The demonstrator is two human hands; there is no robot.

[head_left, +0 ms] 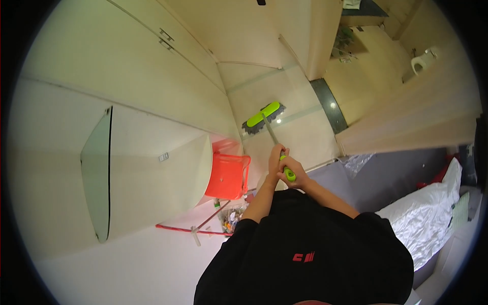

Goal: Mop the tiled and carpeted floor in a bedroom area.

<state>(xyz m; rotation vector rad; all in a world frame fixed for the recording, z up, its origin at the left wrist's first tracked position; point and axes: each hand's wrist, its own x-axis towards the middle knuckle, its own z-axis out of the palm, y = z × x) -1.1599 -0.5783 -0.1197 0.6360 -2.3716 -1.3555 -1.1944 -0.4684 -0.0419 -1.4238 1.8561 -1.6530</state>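
A mop [263, 114] with a bright green head and a grey fringe lies flat on the pale tiled floor ahead of me. Its grey pole slants back toward my body and ends in a green grip. My left hand [277, 156] is wrapped round the pole just above that grip. Closer to me, my right hand [295, 171] is closed round the green handle end, part of which shows below the fingers. Both forearms reach forward from black sleeves.
A red plastic stool [227, 176] stands left by the wall, near a red-barred rack [195, 231]. White cabinets [168, 66] line the left. A dark threshold [329, 105] leads to a bathroom on the right. White bedding [422, 213] lies at right.
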